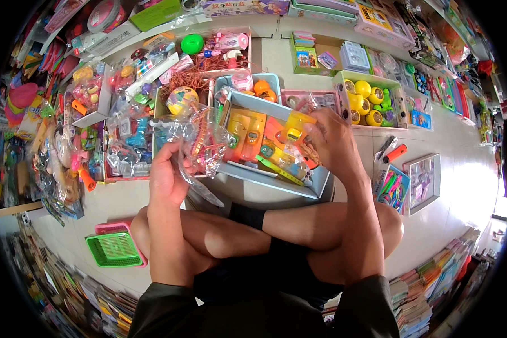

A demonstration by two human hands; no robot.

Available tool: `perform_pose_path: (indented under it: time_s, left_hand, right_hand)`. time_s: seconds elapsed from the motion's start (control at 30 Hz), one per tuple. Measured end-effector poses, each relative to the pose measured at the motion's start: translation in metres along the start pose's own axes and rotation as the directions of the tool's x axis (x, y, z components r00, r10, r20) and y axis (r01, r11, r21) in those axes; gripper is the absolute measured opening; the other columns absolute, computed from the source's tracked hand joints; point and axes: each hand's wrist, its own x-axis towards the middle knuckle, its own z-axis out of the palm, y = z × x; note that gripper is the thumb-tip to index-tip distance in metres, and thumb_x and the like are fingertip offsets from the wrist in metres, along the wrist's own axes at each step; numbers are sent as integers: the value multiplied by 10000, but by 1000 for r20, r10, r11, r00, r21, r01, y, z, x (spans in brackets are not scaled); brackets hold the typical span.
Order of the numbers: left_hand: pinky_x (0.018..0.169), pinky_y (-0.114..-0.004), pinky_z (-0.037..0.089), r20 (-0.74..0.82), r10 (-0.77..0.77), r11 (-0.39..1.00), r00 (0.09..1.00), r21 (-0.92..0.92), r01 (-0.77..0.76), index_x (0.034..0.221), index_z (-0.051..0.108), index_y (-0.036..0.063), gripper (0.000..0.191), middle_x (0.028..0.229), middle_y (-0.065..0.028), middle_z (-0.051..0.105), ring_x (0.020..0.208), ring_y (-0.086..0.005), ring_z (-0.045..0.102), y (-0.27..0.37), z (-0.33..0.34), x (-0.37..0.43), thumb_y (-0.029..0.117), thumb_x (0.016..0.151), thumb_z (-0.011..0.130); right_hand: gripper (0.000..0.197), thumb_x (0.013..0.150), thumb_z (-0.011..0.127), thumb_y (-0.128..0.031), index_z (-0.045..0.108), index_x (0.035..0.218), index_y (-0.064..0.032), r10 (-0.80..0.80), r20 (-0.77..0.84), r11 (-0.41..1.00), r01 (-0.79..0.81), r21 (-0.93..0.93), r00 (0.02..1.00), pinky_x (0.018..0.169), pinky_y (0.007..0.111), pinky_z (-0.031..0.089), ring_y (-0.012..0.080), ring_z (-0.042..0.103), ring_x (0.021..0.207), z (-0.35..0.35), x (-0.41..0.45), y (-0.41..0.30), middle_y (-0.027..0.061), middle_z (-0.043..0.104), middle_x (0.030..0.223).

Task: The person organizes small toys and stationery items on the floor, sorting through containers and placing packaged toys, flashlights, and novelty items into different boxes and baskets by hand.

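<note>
My left hand (169,171) grips crinkled clear plastic bags (203,188). An orange-red segmented toy (200,137), centipede-like, shows through the plastic above my fingers. My right hand (336,137) pinches a yellow packet (298,120) with a small digital counter on it. That packet is over the right side of a light-blue cardboard box (272,186), which stands tilted in front of my crossed legs. Inside the box are orange packets with small counters (252,135), a teal counter (267,151) and a lime-green strip (279,170). What lies under my right fingers is partly hidden.
Boxes of bagged toys (129,156) crowd the left. A box of yellow balls (363,99) stands at the far right. Beside my right knee are a tray of colourful pens or strips (392,188) and an orange tube (395,154). Green and pink baskets (113,249) sit by my left knee.
</note>
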Motion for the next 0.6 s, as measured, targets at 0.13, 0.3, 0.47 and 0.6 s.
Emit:
perform_pose_path:
  time_s: [0.13,0.3,0.47,0.6]
  left_hand:
    - [547,-257,437,-45,-3,1000,999,6,3,997,586,78,94,786,-27,600,597,-113,528,-3,13,1,161,976,547]
    - [533,-265,460,0,120,958,993,262,-116,984,590,86,55,791,-31,616,616,-115,558,-16,20,5,130,973,558]
    - [568,-288,485,-3,135,928,991,350,-125,1010,610,92,56,823,-25,620,659,-142,590,-32,18,16,98,971,569]
    - [638,-276,488,31,156,868,987,473,-152,1073,620,78,112,904,-9,621,753,-123,594,-45,11,23,109,973,579]
  right_hand:
    - [213,976,585,-160,632,1099,8,1,39,999,-3,50,999,854,458,495,428,615,992,-7,8,-9,228,626,1069]
    - [263,972,566,-158,583,1213,-53,-221,256,974,198,110,941,955,485,483,406,602,1087,13,19,-16,224,627,1126]
    - [262,906,619,-117,623,1166,-92,-308,103,942,318,-107,946,941,462,510,356,623,1117,31,6,-10,162,654,1137]
    - [198,783,638,-62,708,966,-93,-112,426,952,220,-215,898,872,453,531,349,641,1057,36,-34,-6,82,675,1053]
